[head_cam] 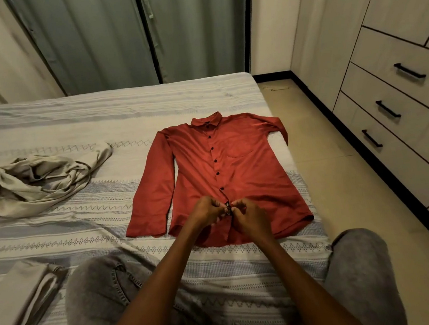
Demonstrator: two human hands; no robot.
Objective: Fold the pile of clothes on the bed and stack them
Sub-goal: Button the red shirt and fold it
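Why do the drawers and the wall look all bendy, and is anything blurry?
In the head view, the wide lens bows the drawers and curtains near the edges; the folded stack at lower left is smeared, while the red shirt and both pinching hands, left hand and right hand, look sharper under dim warm light.

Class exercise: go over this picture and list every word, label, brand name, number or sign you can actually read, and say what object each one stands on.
Readable text: none.
Red shirt: a small dark tag with pale marks shows between the left hand and right hand at the placket; too small and blurred to read.
Crumpled beige garment, folded stack, striped bedspread, drawers: patterns and handles only, no lettering.
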